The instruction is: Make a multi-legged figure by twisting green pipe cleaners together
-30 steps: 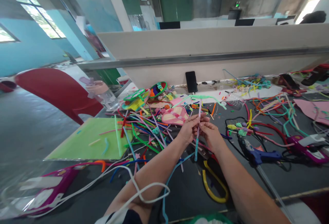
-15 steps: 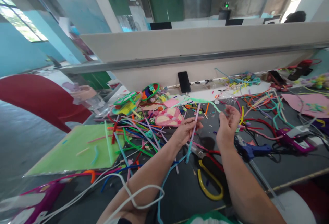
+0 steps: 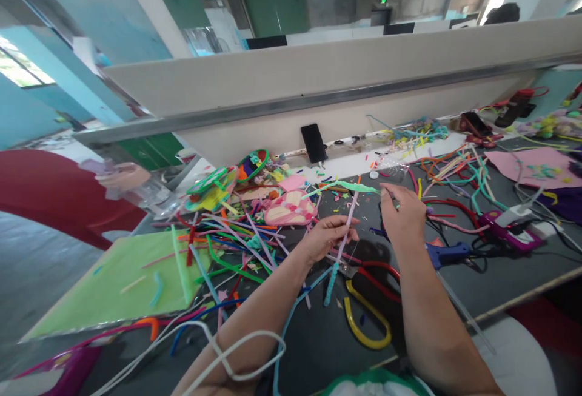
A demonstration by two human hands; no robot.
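My left hand is closed around a lilac pipe cleaner, which stands tilted. A light-blue pipe cleaner is wound round its lower part, and a long blue tail runs off toward the table's front edge. To the right, my right hand pinches the end of a light-green pipe cleaner. The green strand passes across the top of the lilac one and stretches off to the left. Whether the two are joined there I cannot tell. Below the hands lie scissors with a yellow handle and a tool with red handles.
Loose pipe cleaners pile up on the left beside a green sheet. A pink heart-shaped piece lies behind my left hand. A phone leans on the partition. On the right are a blue glue gun and a purple power strip.
My right hand has turned, its fingers now closed together on the green pipe cleaner, which is pulled straighter. My left hand keeps the lilac one. The view has swung slightly right.
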